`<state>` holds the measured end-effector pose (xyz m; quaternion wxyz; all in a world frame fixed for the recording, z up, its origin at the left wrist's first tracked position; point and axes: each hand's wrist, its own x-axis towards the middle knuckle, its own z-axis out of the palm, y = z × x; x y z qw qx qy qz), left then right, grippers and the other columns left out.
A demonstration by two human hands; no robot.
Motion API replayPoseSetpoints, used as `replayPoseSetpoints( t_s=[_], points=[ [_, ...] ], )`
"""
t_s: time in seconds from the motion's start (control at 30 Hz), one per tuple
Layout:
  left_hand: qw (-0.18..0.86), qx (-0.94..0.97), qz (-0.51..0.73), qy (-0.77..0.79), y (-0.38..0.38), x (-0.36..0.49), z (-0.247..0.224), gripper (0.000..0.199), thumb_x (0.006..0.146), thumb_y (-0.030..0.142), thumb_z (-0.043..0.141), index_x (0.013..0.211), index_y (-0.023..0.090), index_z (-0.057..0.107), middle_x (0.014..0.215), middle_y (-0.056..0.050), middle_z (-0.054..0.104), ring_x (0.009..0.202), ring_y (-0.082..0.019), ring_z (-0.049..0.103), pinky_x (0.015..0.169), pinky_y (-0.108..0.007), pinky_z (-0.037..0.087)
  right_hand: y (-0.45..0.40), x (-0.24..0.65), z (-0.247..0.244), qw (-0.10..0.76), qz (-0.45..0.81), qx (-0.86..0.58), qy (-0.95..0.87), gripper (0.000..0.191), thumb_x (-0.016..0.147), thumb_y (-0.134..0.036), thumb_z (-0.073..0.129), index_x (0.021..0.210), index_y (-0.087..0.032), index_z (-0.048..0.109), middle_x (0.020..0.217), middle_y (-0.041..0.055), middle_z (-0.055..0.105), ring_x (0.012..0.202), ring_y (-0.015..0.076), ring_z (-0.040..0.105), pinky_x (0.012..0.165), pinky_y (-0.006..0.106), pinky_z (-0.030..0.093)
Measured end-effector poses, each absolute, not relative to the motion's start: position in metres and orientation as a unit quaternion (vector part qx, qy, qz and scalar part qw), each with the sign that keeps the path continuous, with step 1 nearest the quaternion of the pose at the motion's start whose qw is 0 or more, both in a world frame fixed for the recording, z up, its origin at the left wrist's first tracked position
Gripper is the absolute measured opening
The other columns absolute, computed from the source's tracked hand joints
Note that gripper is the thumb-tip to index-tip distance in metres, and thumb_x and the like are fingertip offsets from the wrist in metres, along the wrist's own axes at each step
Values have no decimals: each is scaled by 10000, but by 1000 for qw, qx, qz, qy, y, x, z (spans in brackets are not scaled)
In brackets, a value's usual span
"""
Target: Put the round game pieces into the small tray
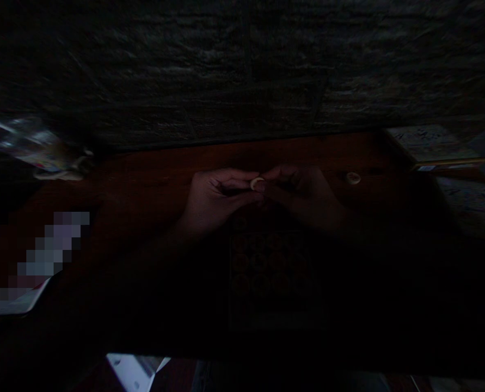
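In the dim head view, my left hand (212, 198) and my right hand (307, 196) meet over the wooden table. Both have their fingertips pinched on a small pale round disc (256, 182), which looks like a board-game piece. Part of the disc is covered by the fingers. Just below the hands, in deep shadow, lies a flat square tray or board (275, 321) bearing rows of similar round pieces. A single ring-like piece (239, 222) sits above its upper left corner. To the right of my right hand another round disc (353, 178) lies flat on the table.
Patterned boxes (434, 144) stand at the right. A clear plastic bag or wrapper (42, 147) lies at the far left, with a blurred flat object (46, 261) nearer. Behind the table (144, 163) rises a dark stone-like wall (226, 71). White material (134, 373) shows below the front edge.
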<state>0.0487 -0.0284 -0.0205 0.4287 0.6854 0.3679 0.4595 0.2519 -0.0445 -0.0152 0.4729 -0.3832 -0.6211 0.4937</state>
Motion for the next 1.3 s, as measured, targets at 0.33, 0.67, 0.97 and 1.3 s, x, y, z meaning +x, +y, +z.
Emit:
replayPoseSetpoints(
  t_s=[0.33,0.67,0.97,1.3],
  points=[
    [454,649,479,378,-31,49,-15,251,833,411,925,1018,250,868,1034,-62,869,935,-262,846,870,-389,699,-43,251,-19,476,511,-371,-612,302,844,-537,890,919,-256,807,927,28,831,775,198,780,776,368,671],
    [452,653,475,378,-25,48,-20,289,849,451,907,1047,249,842,1039,-56,868,933,-238,840,901,-369,682,-39,254,-22,503,487,-401,-590,319,828,-537,903,965,-258,830,881,19,826,734,179,755,723,339,651],
    [405,673,501,364,-27,50,-19,201,819,335,938,956,214,855,1024,-62,870,942,-229,840,921,-356,683,-41,253,-23,525,505,-386,-566,332,787,-491,943,969,-225,864,912,34,846,749,171,765,730,318,655],
    [397,686,522,314,-22,50,-23,295,767,209,966,1023,198,818,994,-42,867,905,-194,842,872,-301,693,-41,252,-24,522,484,-361,-602,264,849,-448,893,1043,-271,869,1025,16,859,891,202,795,890,381,650]
  ],
)
